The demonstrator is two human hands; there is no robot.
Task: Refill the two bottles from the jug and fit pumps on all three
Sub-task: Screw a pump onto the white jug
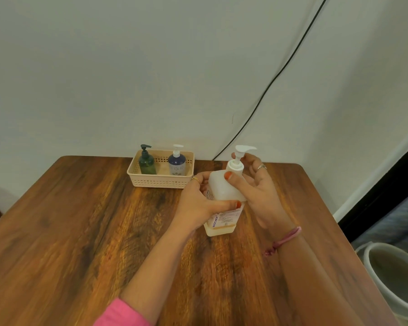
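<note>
Head view, the only one: last step by the look of it, fitting the pump (242, 153) on the jug (224, 198). Green bottle (147, 162) and blue bottle (177, 163) already capped with pumps, upright side by side in the basket (160, 181), beyond the left hand (199, 203) and well apart from it, near the wall. Jug standing on the table (80, 231), tilted slightly, little liquid visible at the bottom. Left hand wrapped round the jug body at label height, thumb across the front, fingers round the far side, ring on one finger; steadying grip. Right hand (252, 182) at the neck: thumb pressed on the jug shoulder just below the collar, fingers curled behind the pump stem, loosely round it; whether actually pinching the collar or only cupping it is hard to tell. Pump collar looks seated on the neck, nozzle pointing away to the right. Cannot tell if threads are fully home. Next move likely: keep the left grip firm against rotation, twist the collar with the right fingertips until tight, keep the stem vertical to avoid cross-threading. Then probably set the jug down square or move it toward the basket. Both forearms reaching in from the near edge, right wrist bent inward with a pink band on it, left sleeve pink. White bucket (391, 271) on the floor to the right of the right forearm, off the table.
</note>
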